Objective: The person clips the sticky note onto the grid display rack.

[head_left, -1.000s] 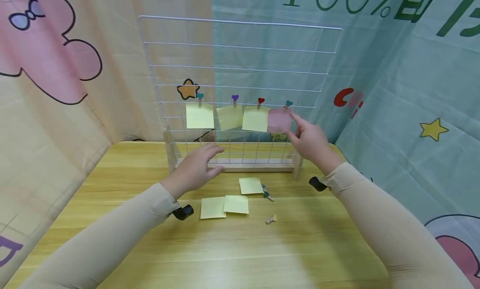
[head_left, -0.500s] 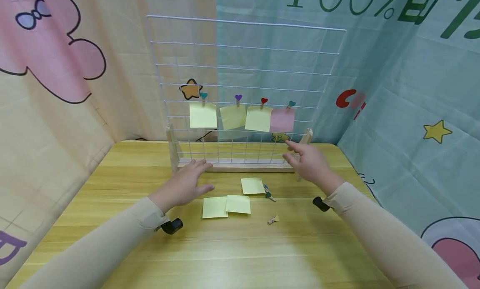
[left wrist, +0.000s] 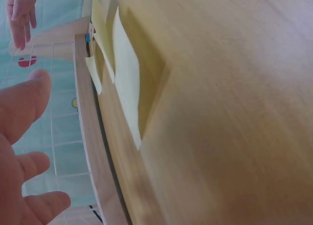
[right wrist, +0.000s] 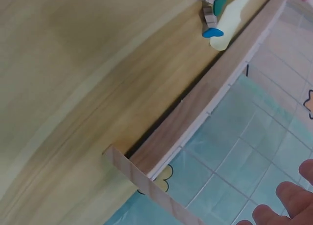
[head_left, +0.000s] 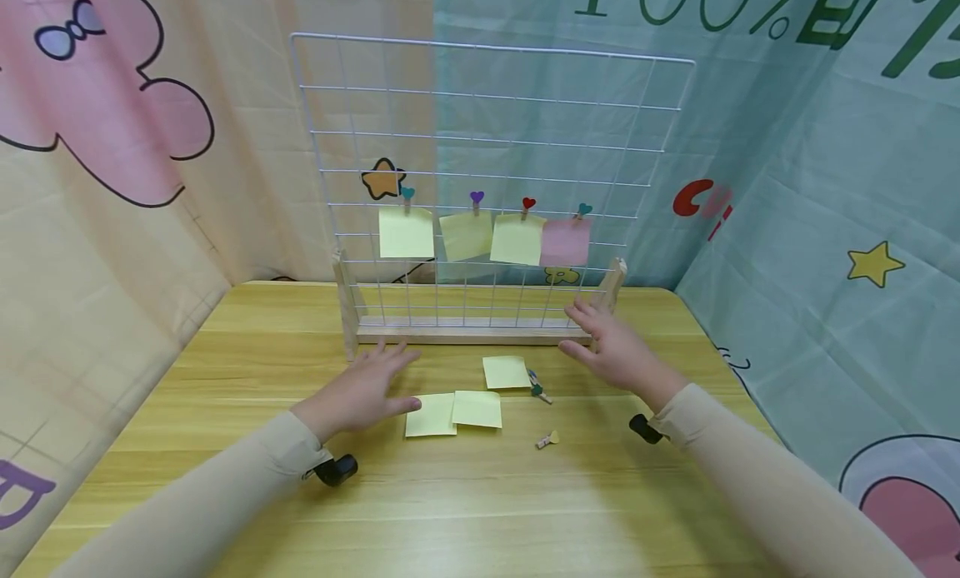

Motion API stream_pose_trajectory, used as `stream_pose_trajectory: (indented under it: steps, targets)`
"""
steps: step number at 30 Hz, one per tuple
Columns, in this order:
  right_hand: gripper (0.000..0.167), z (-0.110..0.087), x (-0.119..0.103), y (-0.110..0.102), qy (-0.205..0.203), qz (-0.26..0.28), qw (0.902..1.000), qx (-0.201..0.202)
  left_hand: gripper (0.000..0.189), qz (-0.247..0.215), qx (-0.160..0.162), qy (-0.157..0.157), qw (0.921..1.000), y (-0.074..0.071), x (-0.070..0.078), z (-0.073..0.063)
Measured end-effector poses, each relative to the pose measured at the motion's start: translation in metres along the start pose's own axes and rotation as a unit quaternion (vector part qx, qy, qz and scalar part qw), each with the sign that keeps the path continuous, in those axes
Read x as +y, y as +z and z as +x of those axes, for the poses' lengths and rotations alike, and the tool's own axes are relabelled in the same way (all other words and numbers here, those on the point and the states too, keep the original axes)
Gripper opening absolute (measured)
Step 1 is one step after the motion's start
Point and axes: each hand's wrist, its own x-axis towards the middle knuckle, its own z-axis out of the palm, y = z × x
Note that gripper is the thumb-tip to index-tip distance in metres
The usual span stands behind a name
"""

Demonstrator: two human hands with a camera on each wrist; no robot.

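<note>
Curtains [head_left: 525, 16] back the counter [head_left: 450, 503]; clips [head_left: 528, 204] pinch four notes [head_left: 516, 240] to the wire rack [head_left: 472, 339] so they hang; three loose notes [head_left: 477, 410] lie below; my left hand [head_left: 354, 392] and right hand [head_left: 618, 351] hover, relaxed, empty.

Even, bright light leaves pale glare on the near yellow wood-grain table [head_left: 540, 511]. Soft shadows flank it. Both wrist views look hazy.

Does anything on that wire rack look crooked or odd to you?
Yes, slightly: the second note from the left hangs askew, its lower edge sloping up to the right, while the leftmost note hangs nearly level. The pink note also stands out, as the other three are yellow.
</note>
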Motion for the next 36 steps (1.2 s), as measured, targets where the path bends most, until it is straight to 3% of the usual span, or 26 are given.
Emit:
stream_pose_trajectory:
  steps: [11,36]
  targets:
    - [0.077,-0.011,0.006,0.016,0.0,0.008,0.9993,-0.035,0.08,-0.02,-0.02,0.007,0.9996,0.006,-0.004,-0.007]
    - [0.085,-0.03,0.01,0.04,-0.003,0.016,0.994,-0.108,0.079,-0.015,-0.046,0.001,0.9988,0.021,-0.009,-0.013]
